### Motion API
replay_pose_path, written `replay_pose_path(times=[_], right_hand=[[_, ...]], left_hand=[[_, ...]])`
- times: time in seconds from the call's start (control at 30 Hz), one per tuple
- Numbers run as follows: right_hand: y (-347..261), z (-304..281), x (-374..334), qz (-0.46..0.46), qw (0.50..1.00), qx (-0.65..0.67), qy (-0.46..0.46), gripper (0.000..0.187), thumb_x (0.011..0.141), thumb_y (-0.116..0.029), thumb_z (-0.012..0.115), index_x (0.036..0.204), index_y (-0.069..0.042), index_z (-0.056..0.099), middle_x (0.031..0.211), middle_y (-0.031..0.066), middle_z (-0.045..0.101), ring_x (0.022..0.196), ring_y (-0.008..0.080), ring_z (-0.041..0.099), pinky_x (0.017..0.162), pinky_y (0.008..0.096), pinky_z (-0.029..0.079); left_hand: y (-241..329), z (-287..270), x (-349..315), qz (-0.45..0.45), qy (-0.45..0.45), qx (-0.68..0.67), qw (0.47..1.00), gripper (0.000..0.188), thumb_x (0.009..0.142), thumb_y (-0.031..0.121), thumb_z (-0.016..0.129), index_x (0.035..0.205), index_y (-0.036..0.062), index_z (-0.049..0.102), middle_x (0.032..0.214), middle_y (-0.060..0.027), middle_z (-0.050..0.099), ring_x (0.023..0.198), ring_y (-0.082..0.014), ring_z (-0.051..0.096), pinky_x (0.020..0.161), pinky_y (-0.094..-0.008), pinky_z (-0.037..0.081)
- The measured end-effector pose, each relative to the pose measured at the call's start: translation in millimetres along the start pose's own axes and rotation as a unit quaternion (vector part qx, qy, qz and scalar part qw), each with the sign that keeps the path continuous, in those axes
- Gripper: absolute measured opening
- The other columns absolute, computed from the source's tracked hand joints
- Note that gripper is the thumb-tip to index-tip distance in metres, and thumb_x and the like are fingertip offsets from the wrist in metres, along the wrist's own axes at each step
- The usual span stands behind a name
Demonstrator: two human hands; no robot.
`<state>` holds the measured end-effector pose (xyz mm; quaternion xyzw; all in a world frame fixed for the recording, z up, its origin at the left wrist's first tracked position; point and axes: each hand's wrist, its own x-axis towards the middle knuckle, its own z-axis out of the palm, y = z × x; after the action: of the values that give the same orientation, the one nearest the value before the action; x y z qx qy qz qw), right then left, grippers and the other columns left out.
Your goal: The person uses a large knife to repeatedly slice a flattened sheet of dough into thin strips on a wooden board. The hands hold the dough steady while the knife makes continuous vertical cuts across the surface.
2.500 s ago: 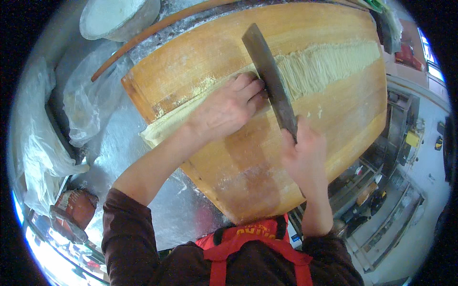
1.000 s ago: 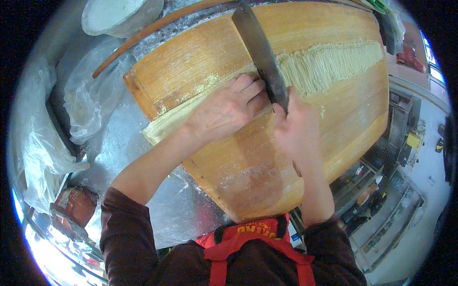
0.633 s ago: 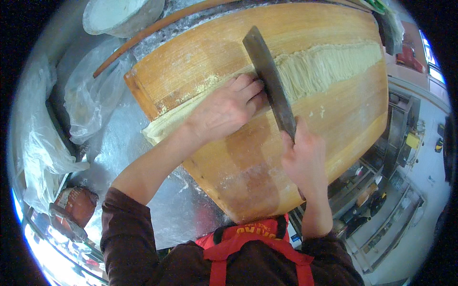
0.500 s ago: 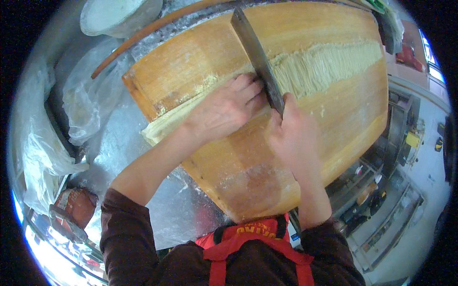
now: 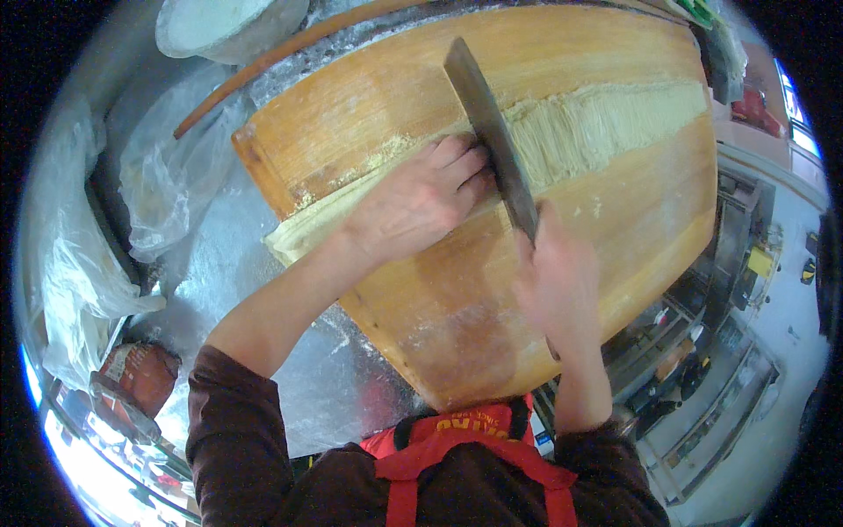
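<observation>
My right hand [image 5: 558, 272] is closed round the handle of a large knife [image 5: 488, 114]. Its long, broad blade slants across the band of dough, with the far end pointing away from me. Close against the blade's left side, my left hand [image 5: 426, 193] presses down on a folded sheet of pale dough [image 5: 325, 211], its fingers curled at the cut edge. Right of the knife lies a long row of thin cut noodles [image 5: 606, 132], packed side by side. The dough and noodles rest on a wooden board [image 5: 465, 290]. My left hand hides part of the folded sheet.
A long wooden rod [image 5: 263, 63] lies beyond the board. At the far left stands a white, flour-dusted bowl [image 5: 224, 26]. Clear plastic bags [image 5: 171, 189] and a reddish-brown bag [image 5: 139, 378] sit along the left. A floured metal counter [image 5: 219, 272] extends under the board.
My right hand has drawn the knife toward me and slightly right. My left hand stays on the folded dough, almost unmoved. The whole view has shifted a little.
</observation>
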<state>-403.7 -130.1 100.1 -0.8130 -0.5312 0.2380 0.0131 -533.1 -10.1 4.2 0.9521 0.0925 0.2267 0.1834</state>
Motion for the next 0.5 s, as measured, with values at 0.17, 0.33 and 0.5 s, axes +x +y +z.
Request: replay_pose_path(times=[0.17,0.33,0.5], right_hand=[[2,8,32,-0.019,0.998,0.049,0.046,0.016,0.082,-0.008,0.059,0.089,-0.001,0.046,0.070,0.0200,0.057,0.064,0.0416,0.059,0.054,0.0491,0.045],[8,2,-1,-0.054,0.994,0.062,0.066,0.016,0.082,-0.008,0.059,0.089,-0.001,0.046,0.070,0.0204,0.056,0.063,0.0417,0.059,0.053,0.0487,0.045],[8,0,-17,-0.011,0.998,0.057,0.011,0.017,0.083,-0.009,0.059,0.092,-0.002,0.047,0.068,0.0209,0.056,0.063,0.0418,0.058,0.053,0.0486,0.044]], left_hand=[[2,-2,2,-0.007,-0.015,-0.018,1.000,0.029,0.075,0.014,0.053,0.099,0.0008,0.064,0.107,-0.0101,0.057,0.108,-0.0251,0.050,0.094,-0.0312,0.044],[1,0,-2,0.001,-0.010,0.018,1.000,0.032,0.074,0.014,0.054,0.101,0.0001,0.064,0.106,-0.0100,0.058,0.107,-0.0254,0.050,0.094,-0.0314,0.043],[-1,0,-3,0.001,-0.001,-0.011,1.000,0.034,0.073,0.014,0.054,0.102,-0.0007,0.064,0.105,-0.0103,0.058,0.107,-0.0260,0.050,0.095,-0.0324,0.043]])
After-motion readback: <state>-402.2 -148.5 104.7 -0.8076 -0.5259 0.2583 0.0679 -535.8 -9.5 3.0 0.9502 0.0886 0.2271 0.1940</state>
